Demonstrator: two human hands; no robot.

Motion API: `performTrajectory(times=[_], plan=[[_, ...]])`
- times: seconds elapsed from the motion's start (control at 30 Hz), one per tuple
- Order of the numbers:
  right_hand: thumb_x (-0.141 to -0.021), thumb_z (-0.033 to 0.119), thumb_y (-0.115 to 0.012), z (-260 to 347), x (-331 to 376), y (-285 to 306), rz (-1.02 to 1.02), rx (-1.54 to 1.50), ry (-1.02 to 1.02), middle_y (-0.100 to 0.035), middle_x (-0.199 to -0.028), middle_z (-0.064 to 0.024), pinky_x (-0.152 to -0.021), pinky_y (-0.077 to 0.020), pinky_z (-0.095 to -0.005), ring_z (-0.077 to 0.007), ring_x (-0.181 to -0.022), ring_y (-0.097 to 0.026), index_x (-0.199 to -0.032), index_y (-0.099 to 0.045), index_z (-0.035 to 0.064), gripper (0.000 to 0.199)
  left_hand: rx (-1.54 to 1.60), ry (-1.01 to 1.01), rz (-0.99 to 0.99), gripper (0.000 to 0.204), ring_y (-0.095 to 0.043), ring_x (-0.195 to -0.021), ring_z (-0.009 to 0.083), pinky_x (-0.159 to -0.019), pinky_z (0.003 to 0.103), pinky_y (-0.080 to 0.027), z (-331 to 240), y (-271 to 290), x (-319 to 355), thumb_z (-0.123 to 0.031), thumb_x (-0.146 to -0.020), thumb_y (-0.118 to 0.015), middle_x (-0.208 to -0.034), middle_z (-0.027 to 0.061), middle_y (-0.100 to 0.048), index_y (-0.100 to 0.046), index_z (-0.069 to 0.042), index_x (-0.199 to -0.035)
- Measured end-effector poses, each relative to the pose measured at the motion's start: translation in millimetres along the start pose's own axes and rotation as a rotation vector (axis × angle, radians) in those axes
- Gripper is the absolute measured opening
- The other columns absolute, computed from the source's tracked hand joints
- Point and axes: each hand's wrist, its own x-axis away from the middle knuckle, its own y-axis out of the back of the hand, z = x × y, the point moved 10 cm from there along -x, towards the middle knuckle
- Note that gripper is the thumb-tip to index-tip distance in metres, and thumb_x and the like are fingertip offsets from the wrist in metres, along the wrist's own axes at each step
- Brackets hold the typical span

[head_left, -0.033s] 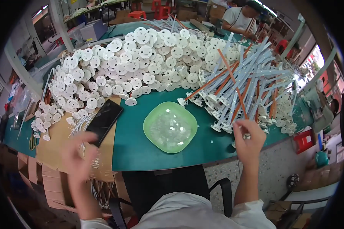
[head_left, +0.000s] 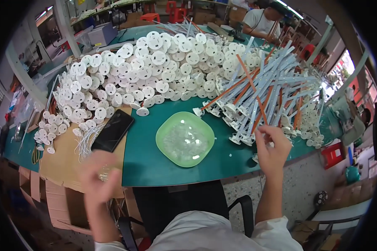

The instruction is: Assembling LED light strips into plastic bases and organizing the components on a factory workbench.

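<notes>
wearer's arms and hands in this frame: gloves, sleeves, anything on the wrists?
Both hands bare, no gloves. Left hand is motion-blurred; right hand is sharp, fingers uncovered. Forearms bare, no watch or band visible. Short white sleeves show at the bottom edge.

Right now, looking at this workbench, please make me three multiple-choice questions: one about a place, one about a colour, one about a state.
1. Where does the black phone lie?
A. inside the dish
B. on the brown cardboard sheet, left of the dish
C. on top of the rods

2. What colour is the shallow dish?
A. light green
B. red
C. black

3. What is the right hand doing?
A. resting flat on the phone
B. raised at the near edge of the pile of white rods
C. lying inside the dish

Answers:
1 B, the phone rests on cardboard beside the white round discs.
2 A, its rim is pale green on the teal table.
3 B, its fingers meet the rod ends.
</notes>
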Motion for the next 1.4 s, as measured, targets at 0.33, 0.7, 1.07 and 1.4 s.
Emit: performTrajectory(times=[0.33,0.7,1.07,1.4], plan=[[-0.074,0.006,-0.074,-16,-1,24,-0.026,0.183,0.074,-0.063,-0.075,-0.0089,-0.058,-0.0444,-0.033,-0.024,-0.061,-0.057,-0.086,-0.067,0.0017,0.014,0.034,0.069,-0.003,0.004,-0.063,-0.073,0.0214,-0.069,0.03,-0.049,-24,-65,29,0.004,-0.078,-0.067,-0.079,0.0122,-0.067,-0.064,0.003,-0.08],[-0.074,0.005,-0.076,25,-38,-37,0.008,0.298,0.322,-0.064,-0.081,-0.0099,-0.063,-0.0469,-0.0367,-0.027,-0.072,-0.06,-0.097,-0.072,0.0049,0.023,0.2,0.003,0.289,0.009,-0.066,-0.077,0.0163,-0.07,0.029,-0.051,-36,-152,-72,-0.005,-0.087,-0.064,-0.086,0.0122,-0.069,-0.067,0.003,-0.09],[-0.069,-0.007,-0.071,115,-8,-72,0.15,-0.444,0.623,-0.065,-0.081,-0.0121,-0.061,-0.0493,-0.0336,-0.0263,-0.071,-0.062,-0.102,-0.069,-0.0047,0.033,1.046,0.311,0.439,0.032,-0.063,-0.102,0.0161,-0.091,0.031,-0.054,-16,-175,-62,-0.005,-0.096,-0.056,-0.116,0.0139,-0.065,-0.057,0.006,-0.126],[-0.06,-0.003,-0.068,139,43,-103,0.253,-0.572,0.679,-0.062,-0.077,-0.0089,-0.056,-0.0507,-0.0329,-0.026,-0.064,-0.061,-0.096,-0.07,-0.0043,0.037,1.121,0.455,0.273,0.038,-0.06,-0.112,0.0229,-0.097,0.035,-0.051,15,-151,26,0.006,-0.095,-0.051,-0.126,0.0174,-0.059,-0.051,0.007,-0.132]])
